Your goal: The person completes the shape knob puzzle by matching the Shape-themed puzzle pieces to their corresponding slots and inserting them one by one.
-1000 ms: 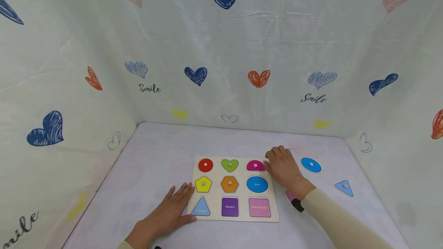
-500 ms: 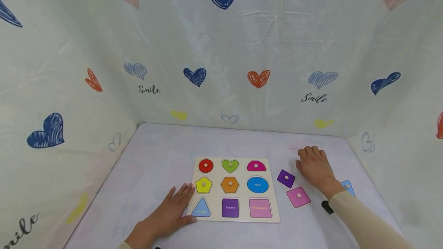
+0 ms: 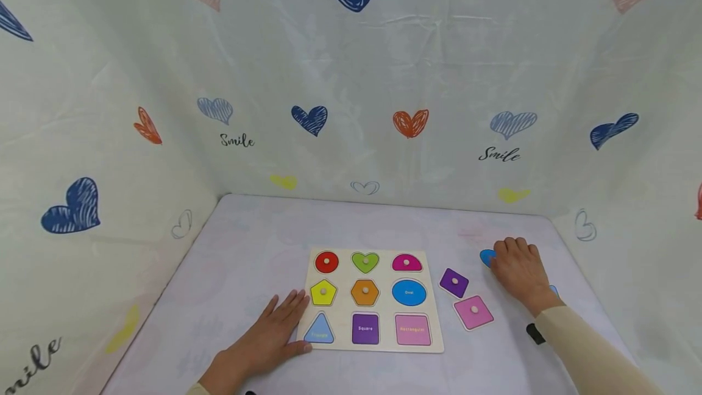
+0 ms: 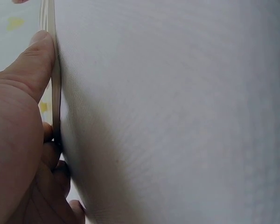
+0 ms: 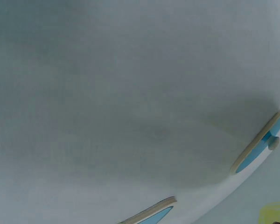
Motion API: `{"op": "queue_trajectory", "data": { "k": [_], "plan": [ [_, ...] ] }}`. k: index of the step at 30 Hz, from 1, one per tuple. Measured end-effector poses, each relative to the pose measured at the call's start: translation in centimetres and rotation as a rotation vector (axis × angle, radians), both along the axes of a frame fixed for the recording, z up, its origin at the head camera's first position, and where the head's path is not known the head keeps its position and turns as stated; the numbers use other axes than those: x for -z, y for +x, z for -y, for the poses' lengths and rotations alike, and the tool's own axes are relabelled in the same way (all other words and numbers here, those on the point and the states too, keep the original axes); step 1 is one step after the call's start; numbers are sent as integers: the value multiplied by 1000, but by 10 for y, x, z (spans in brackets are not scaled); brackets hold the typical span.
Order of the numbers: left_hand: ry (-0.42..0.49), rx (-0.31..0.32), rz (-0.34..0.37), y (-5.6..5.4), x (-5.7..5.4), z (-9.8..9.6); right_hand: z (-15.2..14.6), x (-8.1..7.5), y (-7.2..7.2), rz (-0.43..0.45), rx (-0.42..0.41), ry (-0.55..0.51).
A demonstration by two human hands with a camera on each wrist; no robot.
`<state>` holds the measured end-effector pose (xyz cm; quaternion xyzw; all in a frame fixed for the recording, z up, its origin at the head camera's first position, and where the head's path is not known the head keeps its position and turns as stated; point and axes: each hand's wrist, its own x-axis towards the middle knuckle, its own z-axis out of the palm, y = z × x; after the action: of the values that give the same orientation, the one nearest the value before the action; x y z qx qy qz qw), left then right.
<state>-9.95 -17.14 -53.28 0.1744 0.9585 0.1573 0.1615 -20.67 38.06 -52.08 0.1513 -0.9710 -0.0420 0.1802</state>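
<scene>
A wooden shape puzzle board [image 3: 384,267] lies flat on the table. My left hand [image 3: 269,331] rests along its left edge, fingers straight, thumb at the near corner; the left wrist view shows the thumb against the board's edge [image 4: 56,107]. My right hand [image 3: 521,270] is over a blue oval piece [image 3: 487,256], hiding much of it. In the right wrist view the oval's knob [image 5: 273,143] shows apart from the bit of fingertip in the corner. Purple square [image 3: 454,283] and pink rectangle [image 3: 474,313] pieces lie right of the board.
A light blue triangle piece [image 5: 157,216] lies near the right wrist, mostly hidden by the arm in the head view. Knobbed pieces fill the board's top row and two middle places. A heart-printed sheet [image 3: 362,78] hangs behind and beside the table.
My right hand has moved rightward from the board's far right corner to the blue oval, uncovering the purple square and pink rectangle. My left hand has stayed put.
</scene>
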Motion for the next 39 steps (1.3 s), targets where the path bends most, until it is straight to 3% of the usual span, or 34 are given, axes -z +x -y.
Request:
{"op": "queue_trajectory", "data": {
  "k": [22, 39],
  "plan": [
    [1, 1, -5, 1, -3, 0, -7, 12, -3, 123, 68, 63],
    [19, 13, -11, 3, -4, 2, -5, 13, -6, 71, 45, 80]
  ]
}}
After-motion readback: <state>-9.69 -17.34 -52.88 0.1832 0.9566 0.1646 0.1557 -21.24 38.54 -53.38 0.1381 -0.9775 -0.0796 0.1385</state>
